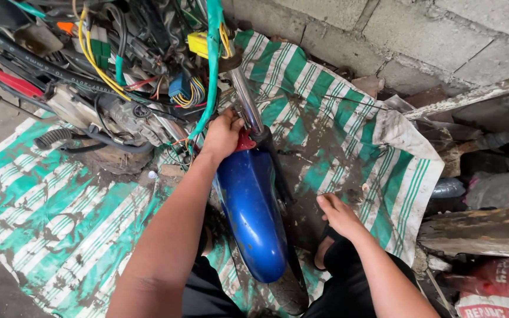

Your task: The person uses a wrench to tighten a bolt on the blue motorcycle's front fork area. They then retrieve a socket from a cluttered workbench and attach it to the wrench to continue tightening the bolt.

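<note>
Left hand [222, 136] clamped near stiff, likely heavy blue fender [253, 218] top by chrome fork tube [247, 100]; right hand [338, 215] open, free, just right of it.

You look down on a glossy blue fender [251, 218] with a red part [245, 141] at its top. The sheet [60, 212] under it is green-and-white striped, smeared brown. Yellow wires [92, 56], a teal cable [212, 65] and a blue connector [179, 86] hang above; the wall [419, 35] is grey.
</note>
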